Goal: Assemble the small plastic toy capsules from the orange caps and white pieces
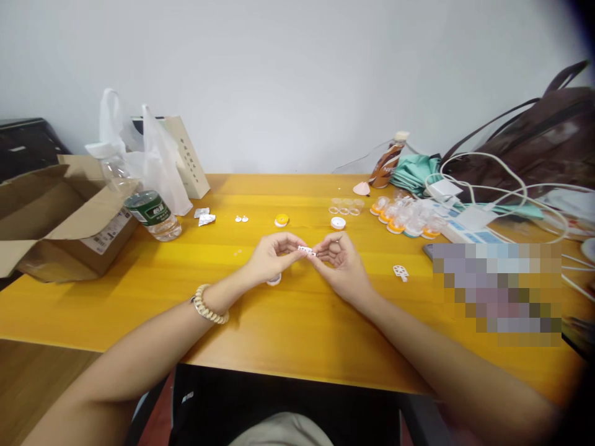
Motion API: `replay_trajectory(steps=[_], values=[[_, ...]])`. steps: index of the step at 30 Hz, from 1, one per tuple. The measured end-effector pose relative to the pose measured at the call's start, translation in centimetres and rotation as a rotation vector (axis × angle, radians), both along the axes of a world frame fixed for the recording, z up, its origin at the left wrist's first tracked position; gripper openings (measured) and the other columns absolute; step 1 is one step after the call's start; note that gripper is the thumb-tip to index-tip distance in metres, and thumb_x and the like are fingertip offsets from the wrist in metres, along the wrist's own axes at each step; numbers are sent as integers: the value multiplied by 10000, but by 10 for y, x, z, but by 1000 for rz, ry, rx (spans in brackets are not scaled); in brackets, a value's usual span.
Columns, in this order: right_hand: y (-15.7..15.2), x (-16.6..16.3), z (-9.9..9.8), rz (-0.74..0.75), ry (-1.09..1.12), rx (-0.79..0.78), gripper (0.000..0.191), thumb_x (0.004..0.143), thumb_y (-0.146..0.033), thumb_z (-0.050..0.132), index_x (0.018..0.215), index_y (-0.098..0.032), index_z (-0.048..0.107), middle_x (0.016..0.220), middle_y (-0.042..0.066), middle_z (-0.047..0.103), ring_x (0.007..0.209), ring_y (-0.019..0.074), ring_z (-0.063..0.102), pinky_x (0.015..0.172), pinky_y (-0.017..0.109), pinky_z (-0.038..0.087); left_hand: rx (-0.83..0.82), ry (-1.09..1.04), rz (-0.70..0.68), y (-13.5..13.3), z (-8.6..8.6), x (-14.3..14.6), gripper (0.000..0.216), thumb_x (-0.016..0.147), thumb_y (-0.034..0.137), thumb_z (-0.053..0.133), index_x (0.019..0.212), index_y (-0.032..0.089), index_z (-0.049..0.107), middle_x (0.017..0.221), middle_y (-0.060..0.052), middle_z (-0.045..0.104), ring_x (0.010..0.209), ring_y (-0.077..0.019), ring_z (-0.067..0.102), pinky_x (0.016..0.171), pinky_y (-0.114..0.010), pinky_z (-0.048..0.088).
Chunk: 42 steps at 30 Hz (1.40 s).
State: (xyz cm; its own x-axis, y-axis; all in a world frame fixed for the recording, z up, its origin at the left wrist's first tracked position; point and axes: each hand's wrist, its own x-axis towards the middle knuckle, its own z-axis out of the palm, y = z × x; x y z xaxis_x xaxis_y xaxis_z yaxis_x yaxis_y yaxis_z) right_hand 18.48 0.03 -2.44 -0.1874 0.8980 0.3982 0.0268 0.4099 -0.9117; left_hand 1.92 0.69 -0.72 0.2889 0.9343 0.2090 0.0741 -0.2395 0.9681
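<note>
Both my hands meet over the middle of the yellow table (288, 322). My left hand (271, 257) and my right hand (340, 260) pinch the two ends of a small white plastic piece (307, 250) held between them, fingers closed. A beaded bracelet (208, 305) sits on my left wrist. A small white round cap (274, 280) lies on the table just under my left hand. Another small white flat part (400, 272) lies to the right of my right hand.
A lying water bottle (147, 209), an open cardboard box (60, 217) and plastic bags (153, 155) are at the left. A yellow disc (281, 220), a white cap (338, 223) and clear cups with orange bases (404, 218) lie behind. Cables, a power strip (469, 230) and a brown bag (534, 148) fill the right.
</note>
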Motion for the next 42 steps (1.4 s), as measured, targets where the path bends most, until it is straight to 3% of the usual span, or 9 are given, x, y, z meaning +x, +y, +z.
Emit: replay_trajectory(steps=[6, 11, 15, 19, 25, 30, 34, 42], values=[[-2, -1, -2, -35, -23, 138, 242, 768, -309, 635, 828, -240, 411, 763, -18, 550, 722, 130, 588, 701, 285, 511, 68, 62, -38, -3, 3, -2, 195, 762, 288, 652, 857, 129, 590, 830, -45, 654, 686, -107, 613, 685, -248, 493], [-5, 2, -3, -45, -104, 216, 159, 799, -260, 589, 863, -243, 444, 816, 11, 548, 734, 145, 573, 729, 307, 504, 239, 48, -58, -2, 1, -5, 148, 777, 251, 639, 857, 133, 602, 841, -58, 648, 822, -141, 606, 812, -294, 476], [-4, 3, -2, -53, -104, 214, 157, 802, -262, 585, 869, -245, 444, 832, 17, 544, 757, 152, 571, 740, 314, 505, 231, -19, -56, -1, -3, -3, 225, 773, 233, 645, 969, 140, 584, 905, -70, 646, 865, -148, 607, 842, -304, 472], [-1, 1, -4, 20, -107, 170, 190, 799, -266, 590, 908, -245, 436, 850, 17, 547, 769, 147, 574, 732, 312, 507, 177, -22, -45, 1, -4, -3, 198, 774, 264, 644, 905, 123, 599, 871, -67, 657, 820, -140, 618, 816, -294, 480], [-1, -2, -11, 136, -153, 87, 327, 765, -265, 636, 1008, -237, 419, 925, 43, 568, 867, 167, 593, 784, 351, 516, 63, 188, -188, 7, 26, -30, 171, 786, 277, 620, 838, 115, 610, 792, -50, 660, 715, -117, 611, 712, -255, 482], [-1, -2, -12, 130, -187, 82, 252, 787, -261, 602, 989, -229, 454, 892, 41, 582, 842, 164, 607, 789, 358, 525, 74, 653, -430, 6, 52, -63, 138, 799, 236, 583, 872, 127, 625, 842, -58, 665, 747, -128, 595, 714, -252, 458], [-1, -2, -10, 129, -211, 78, 221, 795, -252, 586, 984, -229, 475, 871, 32, 589, 814, 155, 612, 787, 351, 529, 110, 790, -459, 5, 53, -66, 122, 805, 227, 554, 864, 140, 616, 840, -44, 658, 750, -126, 584, 683, -228, 441], [-1, -1, -10, 136, -240, 106, 178, 800, -243, 571, 964, -227, 502, 853, 31, 607, 784, 152, 617, 765, 348, 537, 137, 782, -469, 6, 43, -59, 123, 785, 189, 550, 877, 149, 621, 812, -29, 658, 698, -112, 578, 627, -204, 425]])
